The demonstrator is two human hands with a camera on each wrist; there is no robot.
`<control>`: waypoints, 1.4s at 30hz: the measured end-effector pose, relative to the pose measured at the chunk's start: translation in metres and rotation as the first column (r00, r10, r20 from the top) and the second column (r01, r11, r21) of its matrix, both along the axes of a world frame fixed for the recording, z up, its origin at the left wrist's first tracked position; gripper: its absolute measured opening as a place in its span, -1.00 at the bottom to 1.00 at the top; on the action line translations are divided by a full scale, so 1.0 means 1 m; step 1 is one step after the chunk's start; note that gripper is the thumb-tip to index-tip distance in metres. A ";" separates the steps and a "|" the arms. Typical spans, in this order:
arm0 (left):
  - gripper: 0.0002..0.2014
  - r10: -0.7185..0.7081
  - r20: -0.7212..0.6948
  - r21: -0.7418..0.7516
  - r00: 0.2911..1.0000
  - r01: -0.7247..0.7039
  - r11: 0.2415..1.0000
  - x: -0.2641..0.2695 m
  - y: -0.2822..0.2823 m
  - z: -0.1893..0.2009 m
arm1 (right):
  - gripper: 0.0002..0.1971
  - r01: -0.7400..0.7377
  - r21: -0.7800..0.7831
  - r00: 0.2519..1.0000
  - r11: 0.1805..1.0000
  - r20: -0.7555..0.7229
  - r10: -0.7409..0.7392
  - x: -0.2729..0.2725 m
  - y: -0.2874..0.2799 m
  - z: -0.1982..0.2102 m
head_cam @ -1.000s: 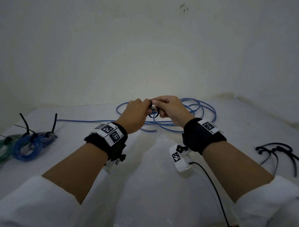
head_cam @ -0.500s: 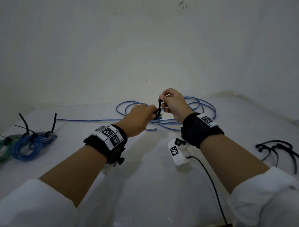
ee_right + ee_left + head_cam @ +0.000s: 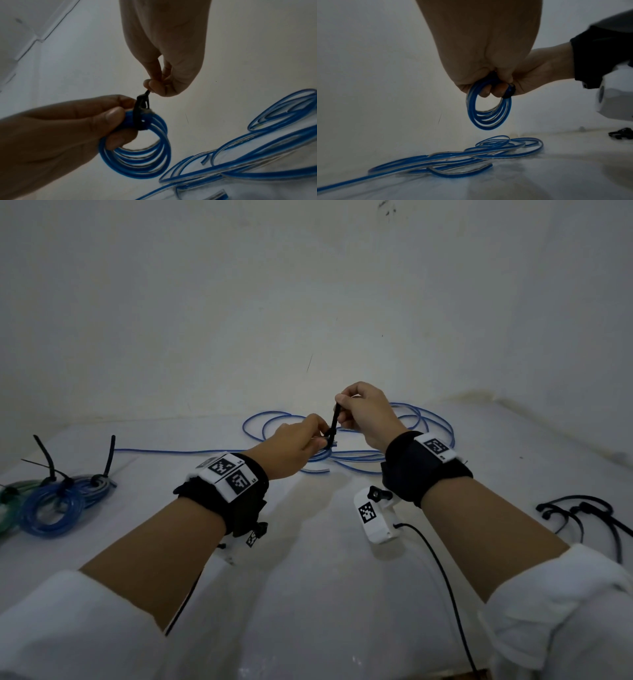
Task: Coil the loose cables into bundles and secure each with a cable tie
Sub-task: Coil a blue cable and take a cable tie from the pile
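Cable tie point(image 3: 141, 113), black, is looped round a small blue coil point(image 3: 137, 154) that the left hand point(image 3: 291, 448) grips above the tabletop point(image 3: 308, 594), toward its far edge. A second ago both hands were bunched together at the coil; now the right hand point(image 3: 366, 414) has risen and drawn apart, pinching the tie's tail point(image 3: 335, 419) between thumb and fingertips. I judge the tail is through the head and the loop is being cinched, so this bundle is nearly secured. More loose blue cable point(image 3: 394, 446) lies on the tabletop beyond the hands, still to be coiled. Finished bundles point(image 3: 51, 508) sit by the left edge, spare ties point(image 3: 582, 511) by the right. The tie's head is blurred, and the left fingers cover part of the loop, so how tight it sits cannot be told.
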State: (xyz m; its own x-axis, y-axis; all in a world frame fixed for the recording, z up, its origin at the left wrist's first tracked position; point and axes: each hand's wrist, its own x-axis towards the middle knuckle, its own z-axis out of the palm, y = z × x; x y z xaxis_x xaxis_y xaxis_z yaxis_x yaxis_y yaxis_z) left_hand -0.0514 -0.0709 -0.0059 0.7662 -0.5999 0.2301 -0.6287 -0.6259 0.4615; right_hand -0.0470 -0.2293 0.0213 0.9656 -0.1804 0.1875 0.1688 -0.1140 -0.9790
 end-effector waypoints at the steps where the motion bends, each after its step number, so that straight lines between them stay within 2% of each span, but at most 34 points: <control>1: -0.98 0.000 -0.007 -0.004 1.000 0.000 1.000 0.000 0.000 0.000 | -0.85 -0.003 -0.002 1.000 1.000 0.004 0.003 0.000 0.000 0.001; 8: -0.86 0.010 -0.015 0.145 1.000 -0.007 0.989 -0.005 0.003 0.006 | -0.87 -0.040 -0.025 0.999 0.999 0.016 0.041 -0.001 0.005 -0.002; 13: -0.96 0.014 0.071 0.246 0.997 -0.031 0.969 -0.007 0.006 0.007 | -0.87 -0.046 0.023 0.999 0.999 0.001 0.046 -0.001 0.009 -0.006; 25: -0.88 -0.130 0.108 -0.025 0.986 0.134 0.991 -0.017 0.003 0.013 | -0.80 0.050 0.076 0.988 0.996 -0.150 -0.038 0.007 0.003 0.004; 31: -0.84 -0.131 0.144 -0.038 0.981 0.137 0.990 -0.020 0.002 0.010 | -0.76 0.085 0.078 0.972 0.993 -0.224 -0.066 0.012 0.008 0.005; 38: -0.82 -0.113 0.179 0.005 0.977 0.114 0.993 -0.022 0.007 0.012 | -0.79 0.083 0.056 0.975 0.995 -0.209 -0.070 0.015 0.013 0.006; 42: -0.88 -0.084 0.127 -0.050 0.988 0.091 0.995 -0.024 0.017 0.015 | -0.80 0.051 -0.045 0.996 0.998 -0.065 -0.054 0.009 0.020 0.009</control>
